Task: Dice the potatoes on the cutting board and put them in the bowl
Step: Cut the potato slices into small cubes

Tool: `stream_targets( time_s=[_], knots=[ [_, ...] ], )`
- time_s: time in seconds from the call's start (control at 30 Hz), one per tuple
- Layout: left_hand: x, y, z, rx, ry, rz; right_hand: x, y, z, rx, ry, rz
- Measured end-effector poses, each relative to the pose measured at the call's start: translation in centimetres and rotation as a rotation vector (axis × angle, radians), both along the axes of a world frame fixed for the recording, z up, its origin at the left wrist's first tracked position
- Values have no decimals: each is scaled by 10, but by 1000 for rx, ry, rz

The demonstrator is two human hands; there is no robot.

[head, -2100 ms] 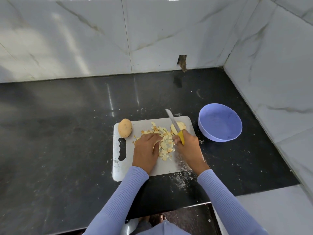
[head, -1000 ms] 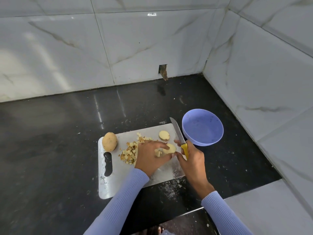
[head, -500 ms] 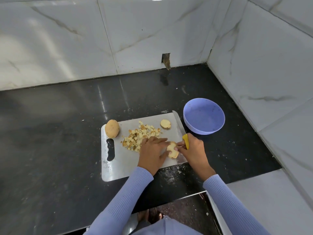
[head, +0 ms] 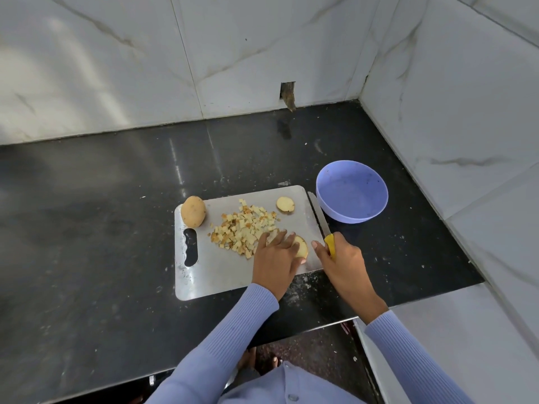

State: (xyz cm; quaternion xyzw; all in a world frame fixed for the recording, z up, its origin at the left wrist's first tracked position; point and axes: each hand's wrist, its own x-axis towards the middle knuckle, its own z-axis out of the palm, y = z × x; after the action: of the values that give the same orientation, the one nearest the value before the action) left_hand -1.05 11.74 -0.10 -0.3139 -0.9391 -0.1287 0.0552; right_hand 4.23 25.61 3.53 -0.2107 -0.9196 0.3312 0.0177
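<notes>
left hand point(head: 274, 262) — fingers pinning pale cut potato piece point(head: 302, 246) on grey cutting board point(head: 210, 275) | right hand point(head: 339, 258) — fingers clamped around yellow-handled knife point(head: 320, 221) | lilac plastic bowl point(head: 352, 191) beside board

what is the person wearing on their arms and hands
Both arms are covered by long lavender-blue sleeves of fine ribbed knit, ending in snug cuffs at the wrists. The left hand and right hand are bare: no gloves, rings, watch or bracelets visible.
</notes>
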Motion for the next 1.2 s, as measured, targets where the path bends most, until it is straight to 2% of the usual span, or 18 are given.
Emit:
stream_targets(
  time_s=[0.13, 0.27, 0.47, 0.67, 0.83, 1.2],
  knots=[
    [-1, 6, -5, 6, 0, 36, 8, 0, 2, -112, -121, -25],
    [0, 7, -8, 64, -19, 30, 16, 0, -1, -9, -213, 77],
    [2, 9, -10, 133, -3, 39, 22, -8, -4, 72, -236, 160],
    [0, 5, -6, 91, 15, 142, 21, -13, -5, 83, -279, 175],
    [-2, 2, -4, 28, 70, 133, 22, -15, -4, 121, -325, 168],
    [-2, 0, -7, 117, 71, 147, 15, -30, 0, 275, -400, 161]
  ],
)
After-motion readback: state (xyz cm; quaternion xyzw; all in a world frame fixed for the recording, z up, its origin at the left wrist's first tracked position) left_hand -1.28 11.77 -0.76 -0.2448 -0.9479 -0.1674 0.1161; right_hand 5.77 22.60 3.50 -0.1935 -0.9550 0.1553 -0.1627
